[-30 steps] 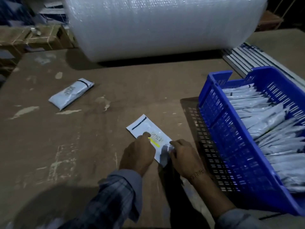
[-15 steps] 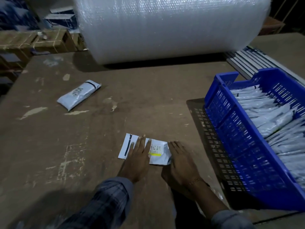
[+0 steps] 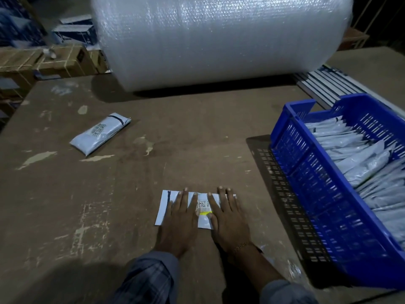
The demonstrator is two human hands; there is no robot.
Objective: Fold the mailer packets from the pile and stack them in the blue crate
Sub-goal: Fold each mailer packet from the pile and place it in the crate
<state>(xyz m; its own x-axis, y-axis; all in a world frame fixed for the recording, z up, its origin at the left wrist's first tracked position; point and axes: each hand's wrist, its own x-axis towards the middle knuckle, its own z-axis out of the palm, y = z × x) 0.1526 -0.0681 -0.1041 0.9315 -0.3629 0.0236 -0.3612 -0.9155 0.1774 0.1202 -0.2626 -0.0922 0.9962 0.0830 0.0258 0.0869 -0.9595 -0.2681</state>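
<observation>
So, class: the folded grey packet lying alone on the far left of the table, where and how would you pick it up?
Pinch the folded packet across its narrow width near the middle, coming from above. It lies flat and diagonal, long and slim, with bare table along both long edges, so fingers can probably straddle it. Both hands are pressing another mailer.

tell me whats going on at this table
A person presses both flat hands, left hand and right hand, on a white plastic mailer packet lying on the worn brown table. A blue slatted plastic crate to the right holds many grey folded packets. Another folded grey packet lies apart at far left.
</observation>
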